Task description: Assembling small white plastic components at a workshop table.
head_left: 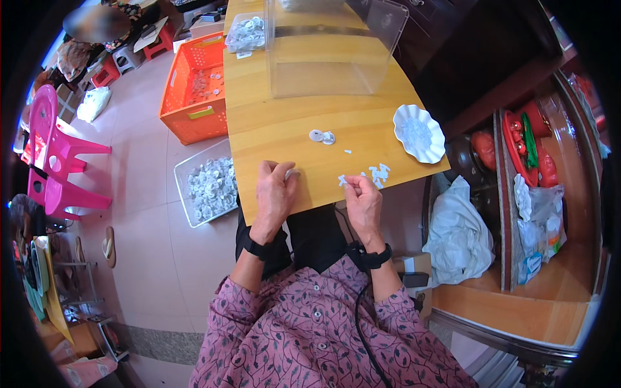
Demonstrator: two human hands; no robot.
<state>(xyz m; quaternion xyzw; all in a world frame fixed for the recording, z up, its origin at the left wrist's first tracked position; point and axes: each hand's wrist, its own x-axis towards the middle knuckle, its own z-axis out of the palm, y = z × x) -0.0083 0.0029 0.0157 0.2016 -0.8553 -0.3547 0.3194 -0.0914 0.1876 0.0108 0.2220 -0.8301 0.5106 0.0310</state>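
White plastic piece (342, 180), small and knobbly, sits at the fingertips of the right hand (363, 200), just right of the frame's middle and above the near edge of the yellow table (304, 207). From where I stand, everything seems to hinge on the gap between the two hands: the piece points out to the left of the right hand's pinch, toward the left hand (277, 191), with bare wood between them. Thumb and finger are closed narrowly on it. It looks a little longer across the frame than up it, though it is too small for me to swear to its axis.

Over on the left, the other hand is curled, fingers bent inward; a pale sliver shows by its fingertips (a disc's rim, perhaps), but I can't tell whether it is gripped.

Just above and right of the right hand lies a loose cluster of similar white bits (380, 173), so that hand is plainly the nearer one. A single stray bit (348, 152) lies apart, higher in the frame. Two round discs (321, 136) lie above the frame's middle, between the hands' lines of reach, and well to their right stands a scalloped white dish (438, 152).
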